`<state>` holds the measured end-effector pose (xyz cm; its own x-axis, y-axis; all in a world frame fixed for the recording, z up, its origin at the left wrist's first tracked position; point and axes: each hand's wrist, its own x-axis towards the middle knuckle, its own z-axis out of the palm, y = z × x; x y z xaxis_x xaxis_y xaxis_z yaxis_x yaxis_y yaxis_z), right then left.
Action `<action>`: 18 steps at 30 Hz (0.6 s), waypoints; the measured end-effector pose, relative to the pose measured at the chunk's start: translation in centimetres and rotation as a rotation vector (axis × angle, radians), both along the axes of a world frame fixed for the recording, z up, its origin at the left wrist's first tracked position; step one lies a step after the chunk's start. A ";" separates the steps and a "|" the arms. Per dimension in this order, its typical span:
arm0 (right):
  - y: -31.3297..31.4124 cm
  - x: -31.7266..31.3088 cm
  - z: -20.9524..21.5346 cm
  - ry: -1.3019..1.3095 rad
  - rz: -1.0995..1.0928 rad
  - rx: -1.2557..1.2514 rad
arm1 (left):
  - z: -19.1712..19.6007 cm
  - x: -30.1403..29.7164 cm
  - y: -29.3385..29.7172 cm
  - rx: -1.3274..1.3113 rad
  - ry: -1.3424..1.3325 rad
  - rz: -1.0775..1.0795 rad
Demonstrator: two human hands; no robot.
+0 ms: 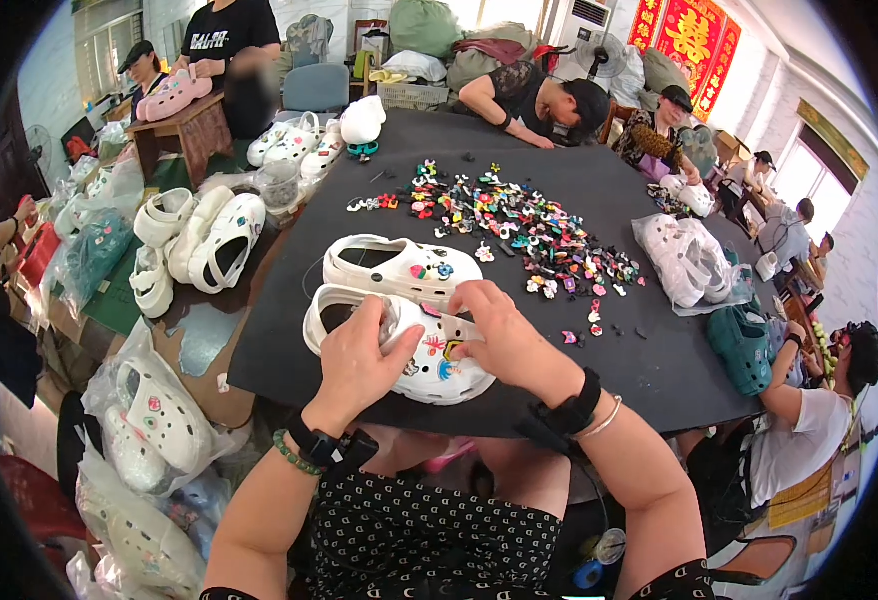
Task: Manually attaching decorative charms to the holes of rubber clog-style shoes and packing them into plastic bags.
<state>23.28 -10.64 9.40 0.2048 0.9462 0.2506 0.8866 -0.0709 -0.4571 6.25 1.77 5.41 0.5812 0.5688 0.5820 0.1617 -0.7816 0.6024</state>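
A white clog with holes and several colourful charms lies on the dark table in front of me. My left hand grips the rim of its opening, thumb on top and fingertips tucked inside, out of sight. From the other side my right hand curls over the upper, fingers and thumb against the surface near the charms. Whether a loose charm is between those fingers is hidden. Just beyond sits a second white clog, also with charms near its toe; neither hand clearly holds it.
Loose shoe charms are heaped mid-table, some scattered closer. Bagged white clogs and a teal clog stand along the right edge. More white clogs and bagged clogs are to the left. Co-workers sit around the table.
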 end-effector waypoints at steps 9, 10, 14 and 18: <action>2.4 1.1 1.2 0.259 0.055 -0.340 | -0.1 0.6 0.2 0.031 -0.003 0.004; 2.6 1.2 0.9 0.223 0.053 -0.330 | 0.0 0.6 0.1 0.028 0.001 0.001; 3.0 1.1 -0.2 0.138 -0.031 -0.344 | 0.1 1.1 0.3 0.048 0.047 -0.008; 3.6 2.0 -1.3 0.130 -0.027 -0.331 | -0.7 1.9 1.1 0.149 0.032 0.002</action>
